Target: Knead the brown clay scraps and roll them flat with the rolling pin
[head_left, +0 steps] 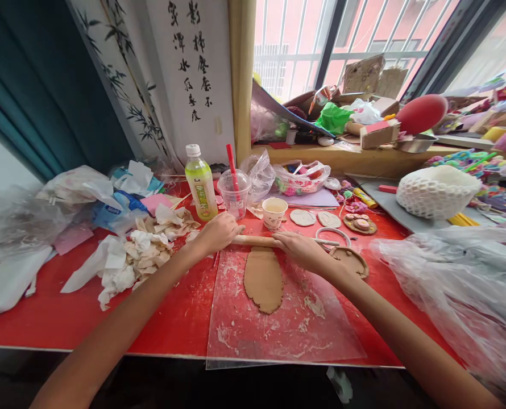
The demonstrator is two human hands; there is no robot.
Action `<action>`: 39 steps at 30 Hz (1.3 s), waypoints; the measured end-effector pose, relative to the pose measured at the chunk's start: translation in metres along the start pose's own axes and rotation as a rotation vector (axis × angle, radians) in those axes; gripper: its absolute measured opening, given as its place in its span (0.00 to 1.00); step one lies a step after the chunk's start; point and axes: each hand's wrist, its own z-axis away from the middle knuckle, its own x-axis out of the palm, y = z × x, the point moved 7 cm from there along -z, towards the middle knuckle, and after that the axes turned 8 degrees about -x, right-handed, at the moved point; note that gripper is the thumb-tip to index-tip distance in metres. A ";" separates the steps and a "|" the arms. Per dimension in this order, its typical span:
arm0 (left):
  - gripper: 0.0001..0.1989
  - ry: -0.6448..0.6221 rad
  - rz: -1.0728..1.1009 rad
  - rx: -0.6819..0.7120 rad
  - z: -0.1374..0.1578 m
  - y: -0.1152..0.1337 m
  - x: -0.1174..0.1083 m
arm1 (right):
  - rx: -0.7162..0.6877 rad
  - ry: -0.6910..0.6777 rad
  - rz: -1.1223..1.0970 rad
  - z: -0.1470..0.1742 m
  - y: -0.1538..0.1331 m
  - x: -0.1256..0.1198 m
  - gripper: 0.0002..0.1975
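A pale wooden rolling pin (255, 241) lies across the far end of a flattened brown slab of clay (264, 281). My left hand (220, 232) is closed over the pin's left end. Toward its right end, my right hand (301, 250) rests on the pin with fingers bent over it. The clay is a long oval with a ragged near edge, on a clear plastic sheet (236, 335) smeared with dried bits. Just beyond the pin stands a paper cup (274, 213) with pale liquid. A round clay piece with a raised rim (350, 262) sits beside my right wrist, partly hidden.
A green drink bottle (200, 184) and a plastic cup with a red straw (235, 193) stand behind my left hand. Crumpled tissues (137, 258) lie to the left, plastic bags (449, 278) to the right. Pale clay discs (303, 217) are behind the pin. The red table (163, 329) ends nearby.
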 end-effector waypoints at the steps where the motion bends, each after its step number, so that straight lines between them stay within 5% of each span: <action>1: 0.16 -0.022 -0.013 0.008 -0.009 0.000 0.001 | -0.004 -0.005 -0.007 -0.003 0.001 0.000 0.15; 10: 0.21 -0.057 0.091 0.001 -0.063 0.022 0.033 | -0.059 0.042 -0.101 -0.004 0.007 0.013 0.19; 17: 0.17 -0.089 0.125 -0.116 -0.043 0.028 0.031 | -0.099 0.077 -0.171 0.010 -0.001 0.002 0.20; 26: 0.28 -0.282 0.193 -0.169 -0.014 0.051 0.029 | -0.119 0.060 -0.333 0.036 -0.034 -0.011 0.22; 29: 0.31 -0.327 0.222 -0.136 0.007 0.067 0.023 | -0.010 0.034 -0.425 0.049 -0.031 -0.016 0.24; 33: 0.31 -0.289 0.261 -0.102 0.020 0.075 0.021 | 0.167 0.096 -0.269 0.047 -0.012 -0.010 0.28; 39: 0.30 -0.135 0.115 -0.144 -0.016 0.051 0.030 | 0.145 0.190 0.056 0.005 0.000 0.011 0.31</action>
